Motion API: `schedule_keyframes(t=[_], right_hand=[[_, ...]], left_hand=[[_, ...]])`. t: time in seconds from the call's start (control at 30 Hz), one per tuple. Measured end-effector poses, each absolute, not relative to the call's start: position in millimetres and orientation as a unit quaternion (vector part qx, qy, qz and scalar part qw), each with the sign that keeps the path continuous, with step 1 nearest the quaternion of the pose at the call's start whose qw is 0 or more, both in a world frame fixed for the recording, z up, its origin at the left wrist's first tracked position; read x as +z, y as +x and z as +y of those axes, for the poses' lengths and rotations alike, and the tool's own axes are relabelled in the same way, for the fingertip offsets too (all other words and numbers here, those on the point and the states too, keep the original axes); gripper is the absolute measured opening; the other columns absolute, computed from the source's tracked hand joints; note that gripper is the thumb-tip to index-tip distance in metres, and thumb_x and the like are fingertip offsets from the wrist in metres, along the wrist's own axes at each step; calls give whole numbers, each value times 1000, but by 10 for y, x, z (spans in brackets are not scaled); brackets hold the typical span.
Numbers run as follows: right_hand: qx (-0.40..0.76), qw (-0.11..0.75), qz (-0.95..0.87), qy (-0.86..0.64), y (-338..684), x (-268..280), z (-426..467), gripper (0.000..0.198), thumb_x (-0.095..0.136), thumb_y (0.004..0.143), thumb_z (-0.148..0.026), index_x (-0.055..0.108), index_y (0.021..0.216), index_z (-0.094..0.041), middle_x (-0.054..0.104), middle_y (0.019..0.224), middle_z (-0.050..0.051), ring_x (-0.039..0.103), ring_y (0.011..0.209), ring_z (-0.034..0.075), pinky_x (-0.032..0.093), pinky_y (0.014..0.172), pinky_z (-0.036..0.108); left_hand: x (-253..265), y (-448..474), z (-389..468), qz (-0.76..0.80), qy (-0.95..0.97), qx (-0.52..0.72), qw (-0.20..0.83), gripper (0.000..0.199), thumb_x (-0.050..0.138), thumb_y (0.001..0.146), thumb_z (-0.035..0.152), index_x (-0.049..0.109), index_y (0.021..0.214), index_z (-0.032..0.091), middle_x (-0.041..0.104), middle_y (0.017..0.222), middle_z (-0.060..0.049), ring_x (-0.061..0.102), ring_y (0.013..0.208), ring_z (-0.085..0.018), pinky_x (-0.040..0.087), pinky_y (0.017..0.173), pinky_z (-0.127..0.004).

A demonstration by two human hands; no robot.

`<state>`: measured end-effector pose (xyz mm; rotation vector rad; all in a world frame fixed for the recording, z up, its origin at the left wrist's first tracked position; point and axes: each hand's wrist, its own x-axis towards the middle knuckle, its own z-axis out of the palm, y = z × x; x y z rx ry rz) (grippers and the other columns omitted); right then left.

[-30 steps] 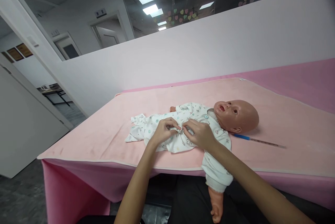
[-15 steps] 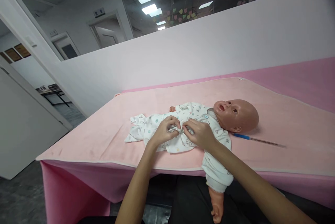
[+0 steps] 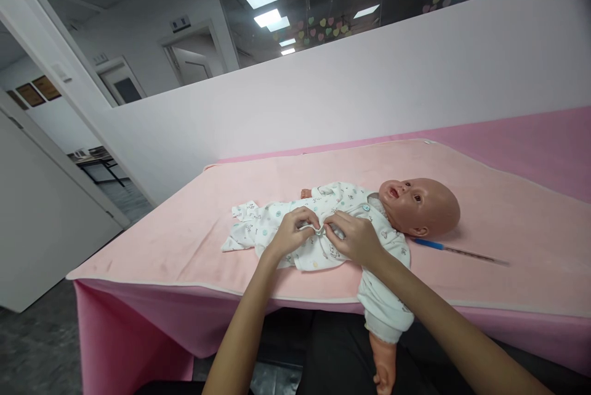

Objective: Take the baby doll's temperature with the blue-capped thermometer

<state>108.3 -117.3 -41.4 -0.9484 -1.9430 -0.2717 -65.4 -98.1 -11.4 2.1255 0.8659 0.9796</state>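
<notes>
A baby doll (image 3: 422, 204) lies on its back across the table, its head to the right. It wears a white printed jacket (image 3: 318, 259) and matching trousers (image 3: 265, 216). My left hand (image 3: 294, 232) pinches the jacket's edge at the doll's middle. Close beside it, my right hand (image 3: 353, 235) pinches the same edge, fingertips almost touching the left ones. Whatever lies between the fingertips is too small to make out. A round blue-green button (image 3: 365, 207) shows near the doll's neck. One doll arm (image 3: 384, 361) hangs over the table's front edge, under my right forearm.
A thin stick with a blue end, like a thermometer (image 3: 462, 251), lies right of the doll's shoulder. The peach blanket (image 3: 175, 223) covers the table over a pink cloth (image 3: 133, 321). Behind stands a white partition (image 3: 295, 106); a door (image 3: 41, 216) is at left.
The view has shifted slightly. Both hands stay at the jacket's edge, with their fingertips barely moved. The doll and the thermometer lie as before.
</notes>
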Motion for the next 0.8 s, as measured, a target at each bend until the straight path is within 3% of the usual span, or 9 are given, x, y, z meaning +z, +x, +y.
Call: schedule_keyframes(t=[0.8], right_hand=[[-106,469,-788,-384,1080,-414,-1170,16,46,82,-19,61,77,-18,59,64,0,48,52,8,29,49,21]], left_hand=[[-89,-639,-995,365,801,357,314,13,49,65,8,59,68,15,55,79,-3,50,80,-16,41,70,-25]])
